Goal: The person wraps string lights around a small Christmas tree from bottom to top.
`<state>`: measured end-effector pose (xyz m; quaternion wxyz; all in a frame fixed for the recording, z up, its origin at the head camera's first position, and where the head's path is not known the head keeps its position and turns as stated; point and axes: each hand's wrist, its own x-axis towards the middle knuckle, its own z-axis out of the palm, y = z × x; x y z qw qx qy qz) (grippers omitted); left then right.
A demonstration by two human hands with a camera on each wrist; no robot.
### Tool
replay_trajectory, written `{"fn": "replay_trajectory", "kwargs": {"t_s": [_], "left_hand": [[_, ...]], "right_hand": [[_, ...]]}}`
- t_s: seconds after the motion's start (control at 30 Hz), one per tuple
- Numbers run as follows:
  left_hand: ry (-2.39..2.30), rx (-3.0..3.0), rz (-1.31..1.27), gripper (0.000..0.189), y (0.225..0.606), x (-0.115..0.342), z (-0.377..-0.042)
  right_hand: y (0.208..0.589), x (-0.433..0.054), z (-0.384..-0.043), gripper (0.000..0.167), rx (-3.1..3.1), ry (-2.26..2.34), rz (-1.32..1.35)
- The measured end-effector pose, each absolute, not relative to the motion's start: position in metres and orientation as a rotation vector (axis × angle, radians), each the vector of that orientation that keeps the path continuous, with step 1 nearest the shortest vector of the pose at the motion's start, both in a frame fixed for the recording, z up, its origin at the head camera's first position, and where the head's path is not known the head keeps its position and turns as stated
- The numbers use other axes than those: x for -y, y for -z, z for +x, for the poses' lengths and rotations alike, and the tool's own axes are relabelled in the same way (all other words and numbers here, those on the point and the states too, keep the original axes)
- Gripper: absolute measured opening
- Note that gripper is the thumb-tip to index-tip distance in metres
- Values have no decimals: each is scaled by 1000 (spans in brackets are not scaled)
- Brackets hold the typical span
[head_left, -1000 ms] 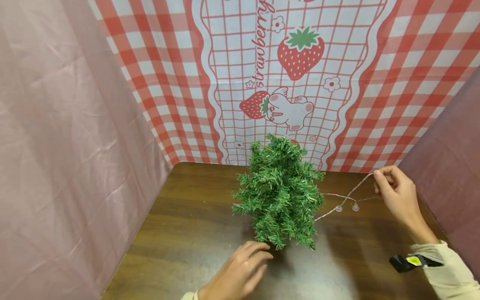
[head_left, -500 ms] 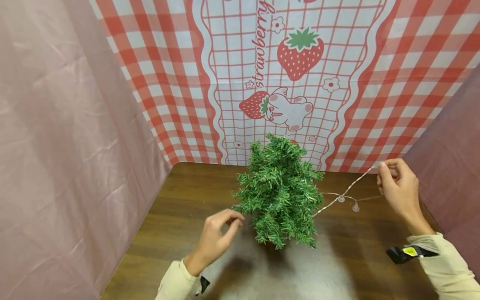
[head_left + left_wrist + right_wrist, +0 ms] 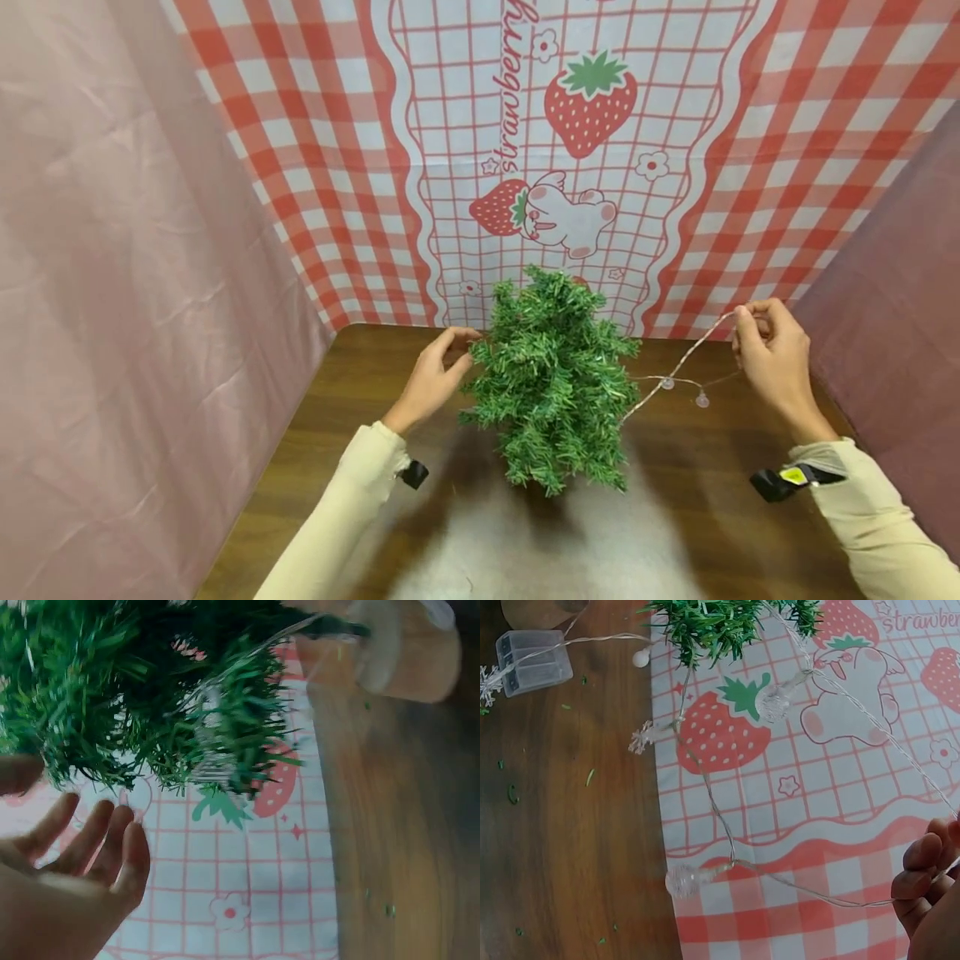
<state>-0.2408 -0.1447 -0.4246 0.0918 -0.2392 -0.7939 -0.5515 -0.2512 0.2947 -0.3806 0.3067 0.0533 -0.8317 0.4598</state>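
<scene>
A small green artificial Christmas tree (image 3: 551, 383) stands on the table. A clear wire of string lights (image 3: 667, 382) runs from its right side to my right hand (image 3: 776, 358), which pinches the wire between thumb and fingers. In the right wrist view, round clear bulbs (image 3: 682, 881) and a snowflake-shaped light (image 3: 641, 739) hang along the wire. My left hand (image 3: 435, 371) is at the tree's left side with fingertips right by the branches. Its fingers (image 3: 135, 859) are apart and gently bent in the left wrist view, with nothing seen between them.
A clear battery box (image 3: 534, 661) lies near the tree's round wooden base (image 3: 420, 649). Green needle bits are scattered over the wooden table (image 3: 315, 467). A red checked strawberry cloth (image 3: 720, 250) hangs behind, with pink curtains (image 3: 135, 292) at both sides.
My left hand has moved up and away from the tree's front to its left side. My right hand has risen slightly, still pinching the string lights. The tree stays standing in place.
</scene>
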Motion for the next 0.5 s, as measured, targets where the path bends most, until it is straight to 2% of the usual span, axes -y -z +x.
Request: {"fn": "replay_trajectory", "kwargs": {"t_s": [0.23, 0.5], "left_hand": [[2008, 2442, -824, 49, 422, 136, -272], [2074, 2537, -819, 39, 433, 117, -273]], "right_hand": [[391, -284, -285, 25, 2173, -1112, 56], [391, -262, -302, 31, 2140, -1084, 99]]}}
